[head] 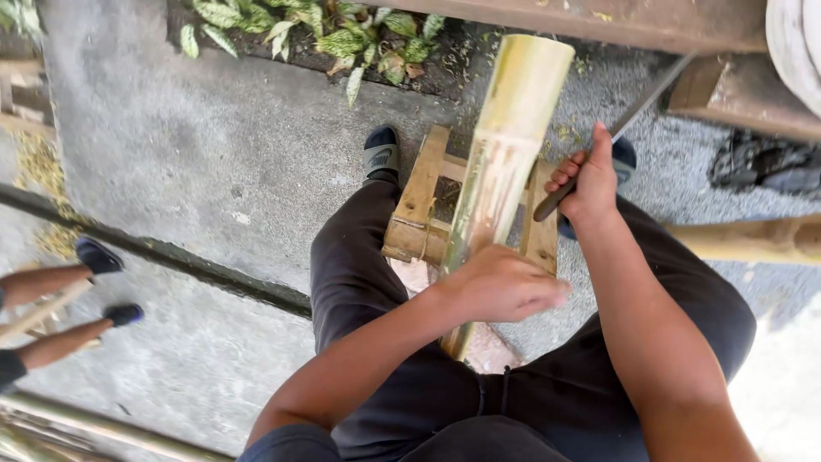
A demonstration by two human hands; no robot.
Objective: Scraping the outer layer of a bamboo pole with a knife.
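No packages, labels or signs show in this view. The ground is grey concrete, rough and speckled on the right, with a dark crack or seam running across it at the left; a bed of green-and-white leafy plants [342, 34] borders the top edge.

One thick bamboo pole [500, 162] stands tilted between the person's knees, its lower part resting against a small wooden frame [419, 205]. The left hand [500, 287] is wrapped around the pole low down, fingers grasping it. The right hand [590, 184] is clenched on the dark handle of one long blade [637, 107] — its edge lies just beside the pole's right side. Two dark slippers [382, 154] sit by the frame. At the left edge, another person's two legs [51, 312] in dark shoes — well apart. A second bamboo pole [753, 239] lies at the right.
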